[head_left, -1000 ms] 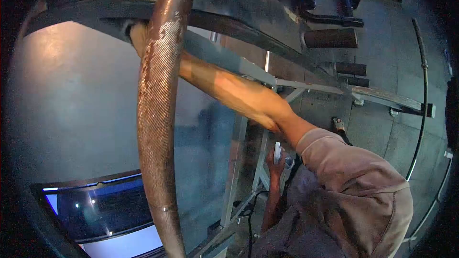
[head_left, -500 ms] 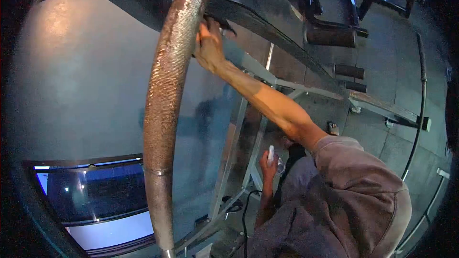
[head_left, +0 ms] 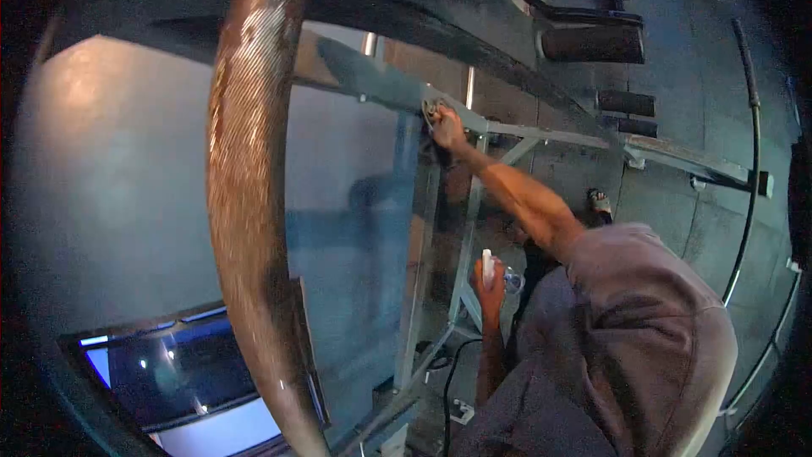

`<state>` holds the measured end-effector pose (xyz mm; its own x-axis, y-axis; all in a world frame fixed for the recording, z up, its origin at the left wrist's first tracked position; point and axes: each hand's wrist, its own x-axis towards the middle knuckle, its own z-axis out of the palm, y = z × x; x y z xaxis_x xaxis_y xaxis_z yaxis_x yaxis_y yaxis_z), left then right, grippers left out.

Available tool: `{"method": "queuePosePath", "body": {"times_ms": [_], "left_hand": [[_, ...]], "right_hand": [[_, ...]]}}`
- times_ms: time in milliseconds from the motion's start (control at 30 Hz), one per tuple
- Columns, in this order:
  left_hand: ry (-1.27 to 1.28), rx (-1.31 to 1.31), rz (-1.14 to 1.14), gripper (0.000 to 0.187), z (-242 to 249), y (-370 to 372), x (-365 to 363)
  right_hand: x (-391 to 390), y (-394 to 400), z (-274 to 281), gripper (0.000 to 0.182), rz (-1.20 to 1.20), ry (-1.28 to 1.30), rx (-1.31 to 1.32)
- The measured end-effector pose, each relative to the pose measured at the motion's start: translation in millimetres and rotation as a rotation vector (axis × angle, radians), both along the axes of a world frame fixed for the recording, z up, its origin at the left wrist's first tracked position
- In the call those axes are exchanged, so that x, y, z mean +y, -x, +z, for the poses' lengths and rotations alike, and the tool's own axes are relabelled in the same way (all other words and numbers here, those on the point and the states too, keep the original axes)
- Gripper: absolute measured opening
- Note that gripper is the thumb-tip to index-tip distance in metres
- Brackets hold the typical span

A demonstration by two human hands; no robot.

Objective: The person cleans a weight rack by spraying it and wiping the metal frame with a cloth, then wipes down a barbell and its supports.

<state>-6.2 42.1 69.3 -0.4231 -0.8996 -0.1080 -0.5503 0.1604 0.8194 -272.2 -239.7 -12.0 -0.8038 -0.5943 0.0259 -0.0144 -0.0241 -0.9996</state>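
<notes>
My right hand (head_left: pixel 448 129) reaches out with bent fingers round a dark, crumpled cloth (head_left: pixel 432 110). The cloth is pressed against a long grey metal beam (head_left: pixel 385 85), near where upright bars meet it. Lower down and nearer my body, my left hand (head_left: pixel 489 284) is closed round a spray bottle with a white top (head_left: pixel 487 264) and a clear body (head_left: pixel 512 281). A thick, worn, ridged bar (head_left: pixel 249 144) curves down close to the camera, to the left of both hands.
A dark screen (head_left: pixel 182 372) stands at the lower left. Black padded rollers (head_left: pixel 592 45) and a frame are at the upper right. A long thin bar (head_left: pixel 753 161) stands at the right. A black cable (head_left: pixel 448 381) hangs below my left hand.
My right hand has moved right and down along the beam with the cloth, out from behind the curved bar. That bar now appears further left. My left hand still holds the bottle.
</notes>
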Motion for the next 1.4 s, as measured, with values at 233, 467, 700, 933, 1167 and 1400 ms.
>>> {"method": "queuePosePath", "body": {"times_ms": [233,467,700,933,1167,1400], "left_hand": [[-0.233,0.117,0.111,0.018,-20.2,-21.6,-11.9],[-0.013,-0.128,0.021,0.016,-11.9,-15.4,-15.3],[-0.322,0.179,0.107,0.018,-68.9,-40.3,-30.2],[-0.012,-0.259,-0.029,0.013,-15.1,-12.1,-19.9],[-0.131,-0.235,-0.046,0.017,-9.3,-10.3,-15.8],[-0.389,0.467,0.307,0.014,-47.5,-29.4,-5.2]], "right_hand": [[34.2,14.0,246.2,0.031,-0.542,0.459,0.225],[13.5,9.9,95.6,0.036,-0.560,0.215,-0.012],[7.8,35.2,-39.0,0.047,0.240,-0.368,-0.316],[32.5,-74.1,14.1,0.054,-0.282,-0.280,-0.204],[89.3,-140.5,-21.3,0.047,0.622,-0.511,-0.173],[28.7,-78.3,15.2,0.037,-0.163,-0.553,0.185]]}}
